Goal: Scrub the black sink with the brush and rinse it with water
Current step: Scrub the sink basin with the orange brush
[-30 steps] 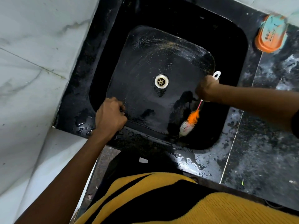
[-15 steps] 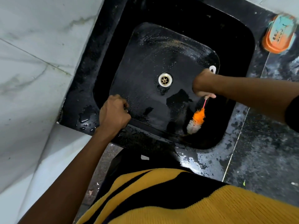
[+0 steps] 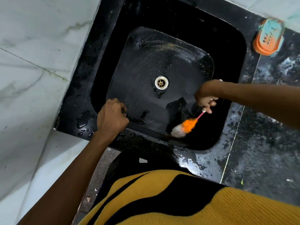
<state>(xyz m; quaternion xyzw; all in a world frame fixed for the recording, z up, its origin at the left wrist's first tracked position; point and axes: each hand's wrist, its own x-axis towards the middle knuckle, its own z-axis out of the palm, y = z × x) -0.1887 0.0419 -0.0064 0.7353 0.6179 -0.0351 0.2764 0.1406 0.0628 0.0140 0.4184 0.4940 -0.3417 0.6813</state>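
The brush point(image 3: 183, 127), with an orange and white bristle head on a thin pink stem, lies low in the near right corner of the black sink point(image 3: 235, 51), its bristles against the wet basin floor by the front wall. The right hand point(image 3: 205, 96) grips the stem's upper end, fingers curled round it. The left hand point(image 3: 112, 118) rests on the sink's front rim, fingers bent tightly over the edge; whether they press the inner wall is hard to tell. The drain point(image 3: 161, 82) sits mid-basin. An orange soap dish point(image 3: 267, 38) stands on the wet counter point(image 3: 266, 143) behind.
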